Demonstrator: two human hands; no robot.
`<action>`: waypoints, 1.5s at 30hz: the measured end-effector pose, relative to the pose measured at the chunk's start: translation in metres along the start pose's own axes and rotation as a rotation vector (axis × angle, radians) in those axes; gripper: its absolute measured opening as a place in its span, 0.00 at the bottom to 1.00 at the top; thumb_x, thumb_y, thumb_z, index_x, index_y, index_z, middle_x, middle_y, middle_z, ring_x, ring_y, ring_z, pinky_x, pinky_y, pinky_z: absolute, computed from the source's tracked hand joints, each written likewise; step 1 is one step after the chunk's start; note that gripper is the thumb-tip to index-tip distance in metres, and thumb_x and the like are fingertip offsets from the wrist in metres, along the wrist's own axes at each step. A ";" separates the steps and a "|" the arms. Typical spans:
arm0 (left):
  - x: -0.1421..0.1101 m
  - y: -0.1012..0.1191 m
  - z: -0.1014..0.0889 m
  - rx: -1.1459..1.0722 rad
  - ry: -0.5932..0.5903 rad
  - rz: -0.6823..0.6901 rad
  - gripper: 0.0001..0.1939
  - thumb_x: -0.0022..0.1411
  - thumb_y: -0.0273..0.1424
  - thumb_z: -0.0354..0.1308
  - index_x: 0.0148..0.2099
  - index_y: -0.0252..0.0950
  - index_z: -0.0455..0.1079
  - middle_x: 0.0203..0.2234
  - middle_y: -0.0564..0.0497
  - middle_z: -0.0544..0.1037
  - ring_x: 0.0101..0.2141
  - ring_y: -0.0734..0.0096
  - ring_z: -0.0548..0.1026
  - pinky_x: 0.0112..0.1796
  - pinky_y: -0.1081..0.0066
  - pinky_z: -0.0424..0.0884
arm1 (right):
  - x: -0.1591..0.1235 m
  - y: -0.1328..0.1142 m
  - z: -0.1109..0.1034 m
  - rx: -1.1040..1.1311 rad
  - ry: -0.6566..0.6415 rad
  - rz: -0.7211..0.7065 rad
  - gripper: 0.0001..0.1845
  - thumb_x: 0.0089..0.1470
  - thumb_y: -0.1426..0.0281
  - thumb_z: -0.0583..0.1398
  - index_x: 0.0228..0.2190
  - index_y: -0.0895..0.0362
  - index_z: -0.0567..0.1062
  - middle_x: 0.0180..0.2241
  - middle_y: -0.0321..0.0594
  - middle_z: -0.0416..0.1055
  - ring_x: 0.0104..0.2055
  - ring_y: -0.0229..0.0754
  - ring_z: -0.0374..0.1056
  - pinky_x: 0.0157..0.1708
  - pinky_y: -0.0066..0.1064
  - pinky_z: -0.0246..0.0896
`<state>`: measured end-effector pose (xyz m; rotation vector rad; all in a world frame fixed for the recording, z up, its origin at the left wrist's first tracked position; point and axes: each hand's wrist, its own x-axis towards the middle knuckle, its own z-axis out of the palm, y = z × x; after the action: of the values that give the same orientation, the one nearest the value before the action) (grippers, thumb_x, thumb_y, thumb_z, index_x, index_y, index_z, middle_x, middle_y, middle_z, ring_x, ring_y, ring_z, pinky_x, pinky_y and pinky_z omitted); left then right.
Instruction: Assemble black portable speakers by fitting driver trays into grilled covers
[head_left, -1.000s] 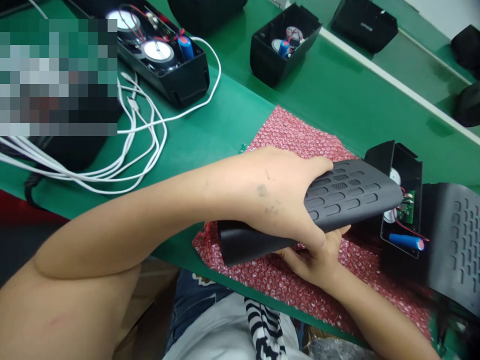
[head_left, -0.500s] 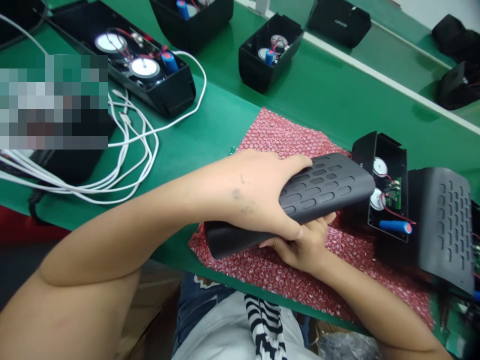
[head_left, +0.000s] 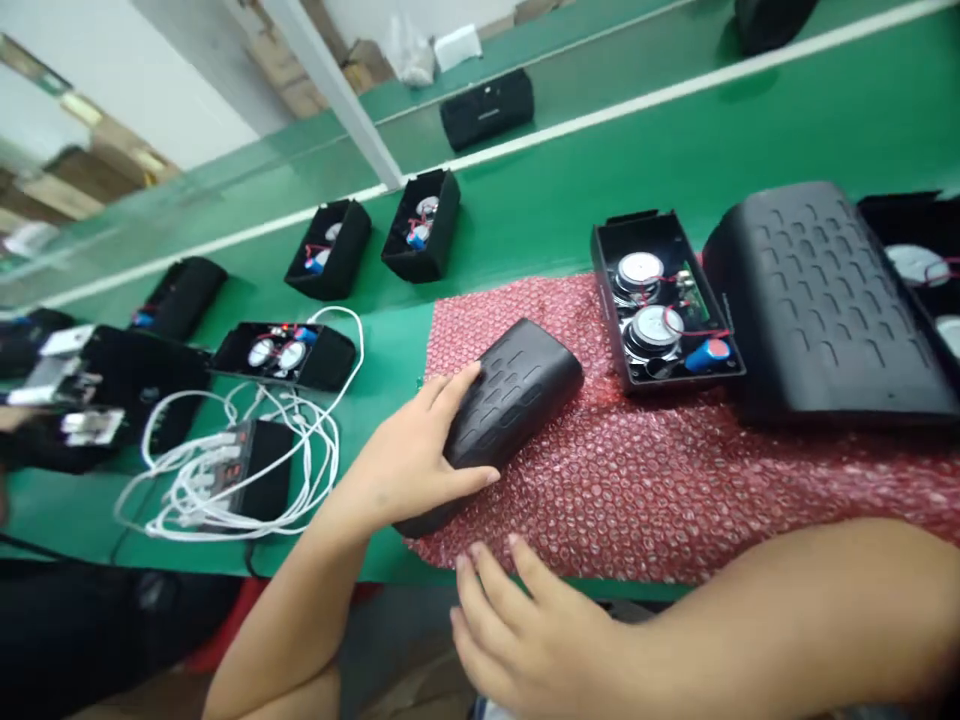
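A black speaker case (head_left: 517, 385) with raised oval dashes on its face lies aslant on red bubble wrap (head_left: 600, 500). My left hand (head_left: 420, 450) spans its near part, fingers over the far side and thumb over the near side. My right hand (head_left: 525, 625) is apart from the case, at the wrap's near edge, with fingers stretched out and nothing in them. To the right of the case sits an open speaker shell (head_left: 611, 300), showing two round drivers, red wires and a blue battery. Beside that stands a larger dashed black cover (head_left: 810, 290).
White cables (head_left: 322, 470) coil around a charger block (head_left: 262, 465) at left, one running to an open speaker (head_left: 326, 355). More open shells (head_left: 424, 225) stand farther back on the green bench (head_left: 555, 225). Another person's hand (head_left: 11, 430) shows at the far left edge.
The speaker case has come down onto the bubble wrap. My right hand has let go of it and moved toward me. The view has swung left.
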<state>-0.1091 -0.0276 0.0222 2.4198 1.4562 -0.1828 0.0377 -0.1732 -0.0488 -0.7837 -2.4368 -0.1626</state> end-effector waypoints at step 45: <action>0.029 -0.008 -0.025 -0.020 -0.146 -0.074 0.47 0.53 0.42 0.57 0.69 0.36 0.40 0.60 0.40 0.62 0.53 0.49 0.68 0.53 0.55 0.64 | -0.012 0.263 -0.093 -0.036 -0.234 1.175 0.16 0.58 0.71 0.57 0.47 0.63 0.69 0.44 0.53 0.71 0.52 0.63 0.65 0.50 0.58 0.56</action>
<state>-0.1035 0.0089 0.0368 2.2867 1.4750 -0.3520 0.2397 0.0109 0.0069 -2.1590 -1.7692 0.3534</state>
